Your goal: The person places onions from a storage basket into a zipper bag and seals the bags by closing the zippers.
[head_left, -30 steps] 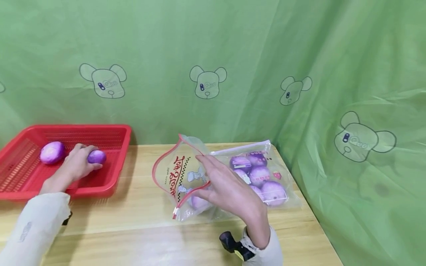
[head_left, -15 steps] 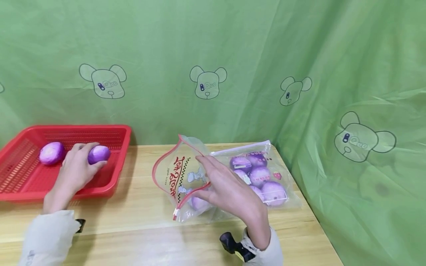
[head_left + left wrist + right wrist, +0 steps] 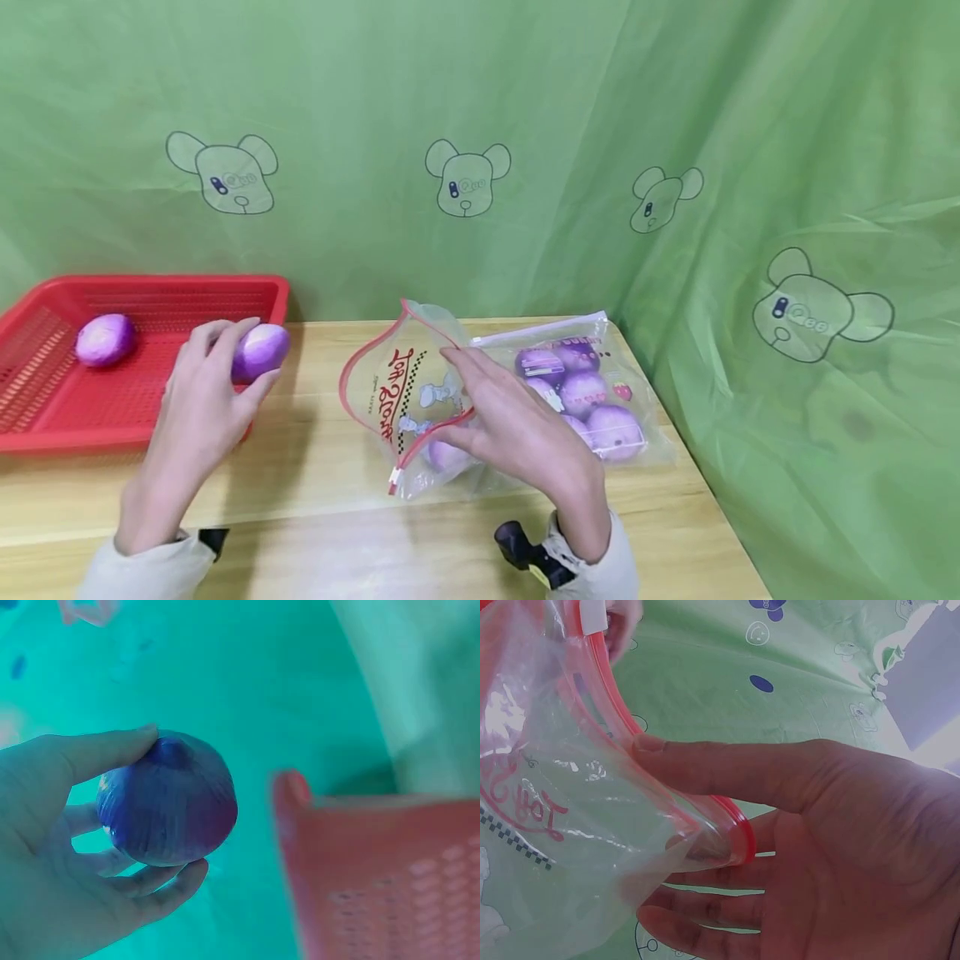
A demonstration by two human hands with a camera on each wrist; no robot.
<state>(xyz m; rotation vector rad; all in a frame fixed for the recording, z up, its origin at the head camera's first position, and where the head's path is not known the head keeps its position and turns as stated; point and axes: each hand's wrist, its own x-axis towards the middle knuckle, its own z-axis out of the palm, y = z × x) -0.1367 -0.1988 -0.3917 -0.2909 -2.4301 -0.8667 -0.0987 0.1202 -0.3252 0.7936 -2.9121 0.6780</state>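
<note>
My left hand point(image 3: 206, 392) grips a purple onion point(image 3: 261, 352) between thumb and fingertips, by the right wall of the red basket point(image 3: 112, 435). Streaked skin and a small knob at one end show on this onion point(image 3: 172, 806) in the left wrist view. Another purple onion point(image 3: 105, 340) lies at the basket's left. At the mouth of a clear zip bag point(image 3: 408, 392) with a red edge, my right hand point(image 3: 517, 417) holds the rim, thumb at the near side and fingers at the far side. The mouth gapes leftward; a purple onion point(image 3: 447, 456) shows inside.
Behind the right hand lies a second clear zip bag point(image 3: 551, 329) with a lilac edge, holding several purple onions point(image 3: 615, 432). Green cloth point(image 3: 360, 167) with mouse-head prints hangs behind and to the right of the wooden table point(image 3: 360, 533).
My left hand has lifted the onion out of the basket and moved right and toward me. The right hand stays at the bag's mouth.
</note>
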